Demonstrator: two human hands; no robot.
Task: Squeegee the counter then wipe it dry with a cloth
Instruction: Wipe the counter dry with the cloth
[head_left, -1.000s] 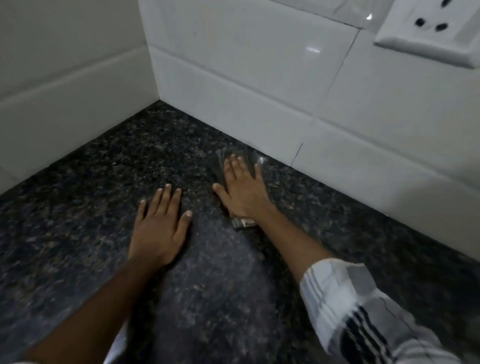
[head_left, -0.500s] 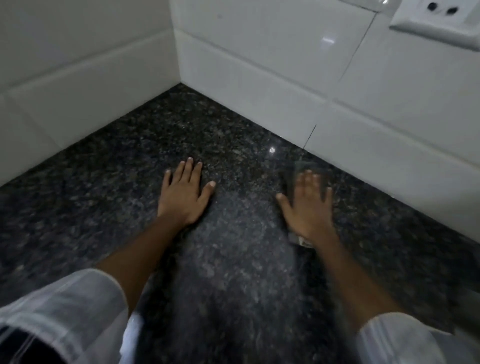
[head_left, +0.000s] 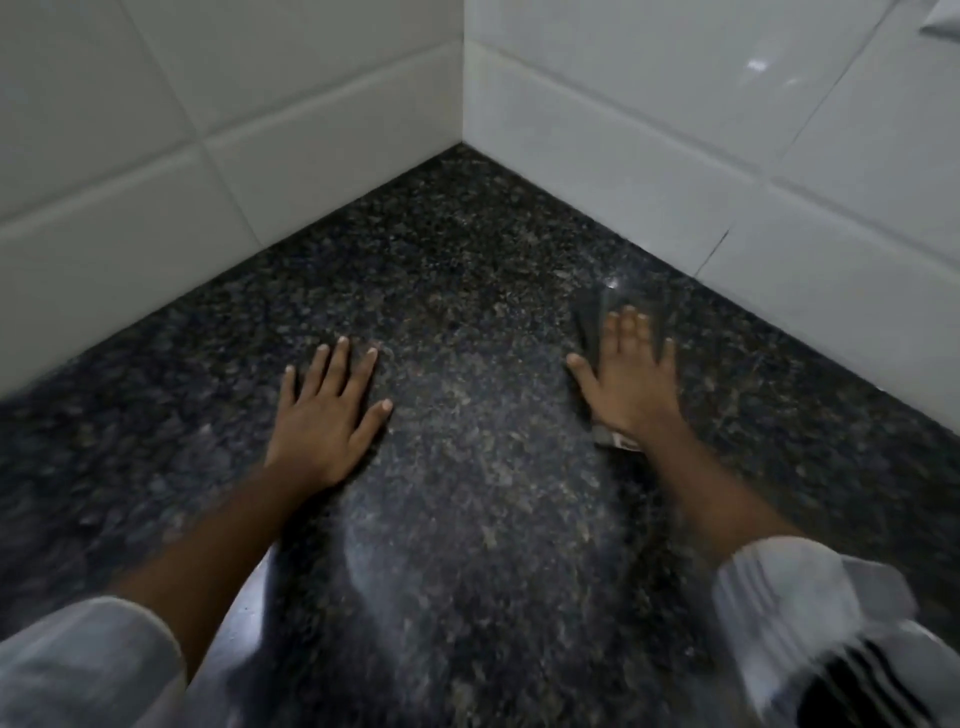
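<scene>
The cloth (head_left: 613, 439), blurred and mostly hidden, lies on the dark speckled counter (head_left: 467, 519) under my right hand (head_left: 631, 387), fingers spread flat pressing it rather than gripping. My left hand (head_left: 327, 421) rests palm-down, splayed and empty, well apart, near the tiled corner (head_left: 464, 104).

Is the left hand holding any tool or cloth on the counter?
No, the left hand lies flat and empty on the dark counter, fingers spread; only the right hand presses on something.
</scene>
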